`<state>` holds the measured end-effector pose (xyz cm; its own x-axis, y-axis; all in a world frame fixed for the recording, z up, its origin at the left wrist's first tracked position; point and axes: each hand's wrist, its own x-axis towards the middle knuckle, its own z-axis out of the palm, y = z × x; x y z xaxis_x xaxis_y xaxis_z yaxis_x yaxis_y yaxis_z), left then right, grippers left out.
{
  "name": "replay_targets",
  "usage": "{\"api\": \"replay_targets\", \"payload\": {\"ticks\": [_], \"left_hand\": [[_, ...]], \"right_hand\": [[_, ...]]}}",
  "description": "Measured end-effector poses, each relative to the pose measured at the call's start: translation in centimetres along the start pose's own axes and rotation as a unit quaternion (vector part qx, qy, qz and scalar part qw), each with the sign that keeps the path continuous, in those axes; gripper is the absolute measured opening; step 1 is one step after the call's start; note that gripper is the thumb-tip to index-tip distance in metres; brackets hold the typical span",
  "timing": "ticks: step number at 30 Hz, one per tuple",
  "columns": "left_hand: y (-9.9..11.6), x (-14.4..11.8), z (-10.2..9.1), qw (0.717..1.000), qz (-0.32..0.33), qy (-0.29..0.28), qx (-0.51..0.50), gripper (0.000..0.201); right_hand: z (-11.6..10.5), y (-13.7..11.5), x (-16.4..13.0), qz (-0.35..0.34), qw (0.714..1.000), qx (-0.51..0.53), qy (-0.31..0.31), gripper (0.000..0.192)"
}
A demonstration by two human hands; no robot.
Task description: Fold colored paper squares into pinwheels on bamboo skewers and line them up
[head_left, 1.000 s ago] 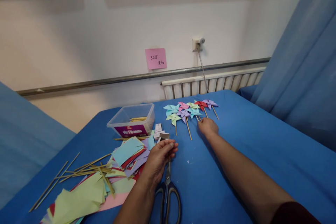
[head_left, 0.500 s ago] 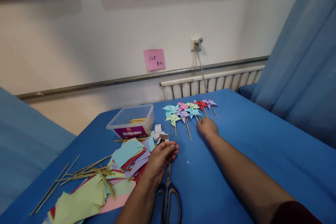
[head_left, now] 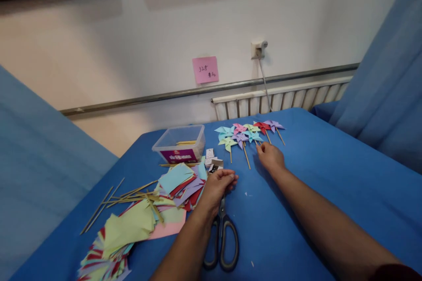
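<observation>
The blue table fills your view and carries everything in reach. Largest on it is the loose spread of coloured paper squares at your left, with thin wooden sticks lying across and beside it. Behind that stands a clear plastic box with a few sticks inside. At the far edge lies a row of finished paper pinwheels, their sticks pointing back toward you. The scissors lie flat between your forearms, handles toward you, blades running up under your left hand. Your left hand rests on the table just beside the paper, fingers curled loosely; whether anything small sits inside them I cannot tell. Your right hand is stretched out to the pinwheel row, fingertips pinched at the near end of one stick, though the stick is too thin to say for certain that it is gripped. By the look of it you are setting a completed pinwheel in line with the others. If so, the next move calls for letting go cleanly without dragging neighbouring sticks askew, then drawing the hand back to the paper pile and the sticks; mind the scissor blades under your left palm.
</observation>
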<state>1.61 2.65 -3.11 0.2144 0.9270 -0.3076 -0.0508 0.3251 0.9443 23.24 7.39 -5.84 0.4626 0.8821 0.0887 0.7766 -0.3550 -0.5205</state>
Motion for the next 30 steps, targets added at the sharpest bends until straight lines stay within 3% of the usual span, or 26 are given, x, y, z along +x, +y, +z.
{"api": "replay_targets", "payload": {"ticks": [3,7,10,13,15,17,21,24,30], "left_hand": [[-0.5,0.0,0.5,0.999,0.038,0.012,0.022,0.025],[-0.4,0.0,0.2,0.984,0.126,0.069,0.108,0.015],[0.6,-0.5,-1.9,0.952,0.186,0.143,0.196,0.014],[2.3,-1.1,-5.8,0.879,0.2,0.224,0.37,0.023],[3.3,-1.4,-8.5,0.814,0.171,0.25,0.495,0.031],[4.0,-1.4,-10.6,0.779,0.114,0.245,0.565,0.038],[4.5,-1.3,-12.3,0.761,0.063,0.228,0.604,0.033],[4.6,-1.2,-12.5,0.771,0.067,0.213,0.597,0.021],[5.3,-0.9,-13.1,0.792,0.075,0.21,0.569,0.018]], "right_hand": [[0.3,-1.7,-3.8,-0.083,0.991,0.097,0.034,0.032],[2.1,-3.9,-9.3,-0.13,0.954,0.266,-0.046,0.034],[3.7,-4.2,-11.2,-0.154,0.938,0.299,-0.083,0.032],[4.9,-3.6,-10.7,-0.19,0.929,0.293,-0.121,0.029],[5.5,-3.2,-9.7,-0.183,0.927,0.298,-0.138,0.029],[5.9,-2.9,-8.9,-0.181,0.924,0.303,-0.146,0.028],[5.9,-2.8,-8.5,-0.184,0.916,0.313,-0.167,0.028],[5.4,-2.8,-8.7,-0.194,0.91,0.318,-0.182,0.026],[4.5,-3.0,-9.0,-0.21,0.906,0.311,-0.198,0.02]]}}
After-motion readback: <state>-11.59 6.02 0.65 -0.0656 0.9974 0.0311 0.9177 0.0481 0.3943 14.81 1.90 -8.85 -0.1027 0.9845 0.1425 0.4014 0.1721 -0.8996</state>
